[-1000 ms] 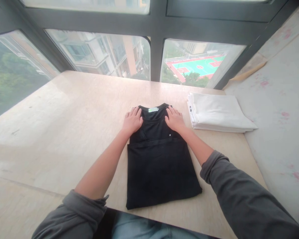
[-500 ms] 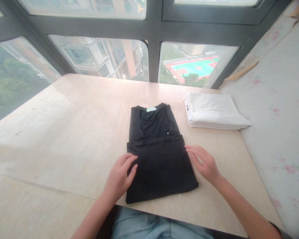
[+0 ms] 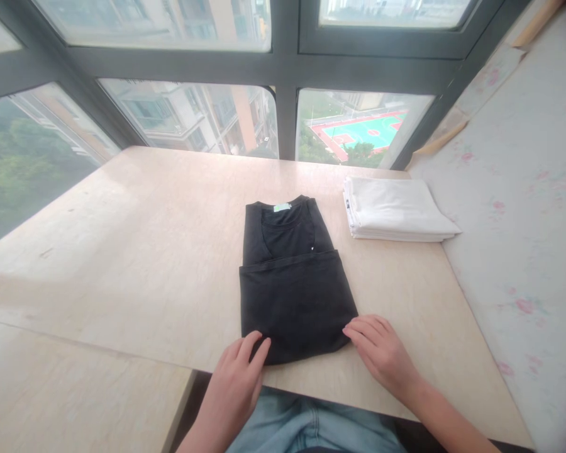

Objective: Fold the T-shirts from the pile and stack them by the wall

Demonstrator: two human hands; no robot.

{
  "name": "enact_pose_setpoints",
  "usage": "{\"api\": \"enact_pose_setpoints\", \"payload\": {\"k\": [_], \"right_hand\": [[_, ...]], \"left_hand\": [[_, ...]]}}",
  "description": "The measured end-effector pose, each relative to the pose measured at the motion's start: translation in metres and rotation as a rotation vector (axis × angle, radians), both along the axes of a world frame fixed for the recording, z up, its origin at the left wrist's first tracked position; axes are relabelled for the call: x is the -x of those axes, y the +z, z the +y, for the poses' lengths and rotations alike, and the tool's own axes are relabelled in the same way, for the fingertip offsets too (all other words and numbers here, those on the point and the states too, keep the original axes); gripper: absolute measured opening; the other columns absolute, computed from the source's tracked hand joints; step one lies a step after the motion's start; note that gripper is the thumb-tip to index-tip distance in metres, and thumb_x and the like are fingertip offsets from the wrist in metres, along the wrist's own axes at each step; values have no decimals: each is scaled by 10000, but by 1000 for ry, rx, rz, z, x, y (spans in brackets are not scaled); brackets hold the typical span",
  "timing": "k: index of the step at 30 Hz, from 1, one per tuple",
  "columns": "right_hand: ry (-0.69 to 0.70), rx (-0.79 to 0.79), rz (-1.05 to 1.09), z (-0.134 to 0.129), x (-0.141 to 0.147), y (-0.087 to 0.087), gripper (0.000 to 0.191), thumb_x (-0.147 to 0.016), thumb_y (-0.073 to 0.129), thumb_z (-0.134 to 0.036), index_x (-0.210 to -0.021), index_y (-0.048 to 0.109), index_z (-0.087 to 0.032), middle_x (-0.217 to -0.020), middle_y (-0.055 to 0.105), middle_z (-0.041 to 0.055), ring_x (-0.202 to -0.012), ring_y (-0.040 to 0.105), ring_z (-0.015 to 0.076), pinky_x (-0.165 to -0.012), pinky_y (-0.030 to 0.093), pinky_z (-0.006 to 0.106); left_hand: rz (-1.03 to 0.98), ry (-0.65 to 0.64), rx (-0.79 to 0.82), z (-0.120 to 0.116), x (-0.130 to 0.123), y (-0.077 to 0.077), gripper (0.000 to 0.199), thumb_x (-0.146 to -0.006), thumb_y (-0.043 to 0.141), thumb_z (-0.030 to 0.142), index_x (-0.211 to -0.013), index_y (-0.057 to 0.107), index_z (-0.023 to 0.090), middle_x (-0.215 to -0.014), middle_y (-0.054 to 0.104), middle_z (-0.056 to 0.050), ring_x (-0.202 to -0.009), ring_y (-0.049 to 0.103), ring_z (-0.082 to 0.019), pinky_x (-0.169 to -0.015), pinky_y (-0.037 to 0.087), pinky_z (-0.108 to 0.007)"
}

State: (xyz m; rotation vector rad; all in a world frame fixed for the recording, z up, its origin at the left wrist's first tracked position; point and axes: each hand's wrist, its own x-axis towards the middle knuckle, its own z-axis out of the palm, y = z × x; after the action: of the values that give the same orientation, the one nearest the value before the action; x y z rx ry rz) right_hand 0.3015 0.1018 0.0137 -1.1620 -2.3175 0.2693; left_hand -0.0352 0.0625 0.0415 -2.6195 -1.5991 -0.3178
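A black shirt lies folded on the tabletop, left hand and right hand at its near corners, likely for even control; whether fingers pinch it, I cannot tell. White cloth sits right of the shirt.

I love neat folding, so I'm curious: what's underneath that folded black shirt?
The folded black shirt lies on the pale ledge, which shows around it. Anything directly beneath is covered, and the left hand hides the shirt's near-left corner.
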Motion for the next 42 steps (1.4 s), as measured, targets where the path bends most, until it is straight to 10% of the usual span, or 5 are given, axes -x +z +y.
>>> {"api": "enact_pose_setpoints", "payload": {"k": [12,18,26,33,42], "right_hand": [[-172,244,291,4,-5,20,264,-962,504,-274,-1165,651,-356,-1026,744,22,-942,731,214,-812,637,377],[-213,341,327,8,-20,72,319,-912,610,-327,-1225,639,-383,-953,742,18,-917,734,207,-850,631,345],[-281,232,540,142,11,145,238,-887,632,-340,-1084,705,-228,-970,733,47,-910,695,204,-867,576,370],[-414,165,299,250,57,88,294,-850,600,-298,-1103,704,-192,-1151,695,112,-1050,657,260,-1001,504,450],[-358,241,219,222,65,35,443,-853,588,-337,-1277,618,-211,-1292,628,134,-1248,564,289,-1121,412,496]], "left_hand": [[-582,149,184,-2,27,5,158,-907,561,221,-982,698,244,-952,746,-34,-876,717,-184,-784,605,-292],[-880,357,336,-4,39,46,152,-862,647,363,-880,726,234,-855,753,-32,-777,728,-196,-677,610,-269],[-966,427,59,125,31,116,245,-809,717,404,-960,733,211,-852,733,-24,-788,689,-172,-774,568,-288],[-726,477,174,251,42,40,399,-860,574,357,-1183,645,133,-1012,729,-124,-895,692,-234,-842,554,-402],[-578,467,147,211,21,-16,536,-861,581,344,-1354,507,147,-1403,527,-182,-1313,496,-314,-1128,384,-493]]}}
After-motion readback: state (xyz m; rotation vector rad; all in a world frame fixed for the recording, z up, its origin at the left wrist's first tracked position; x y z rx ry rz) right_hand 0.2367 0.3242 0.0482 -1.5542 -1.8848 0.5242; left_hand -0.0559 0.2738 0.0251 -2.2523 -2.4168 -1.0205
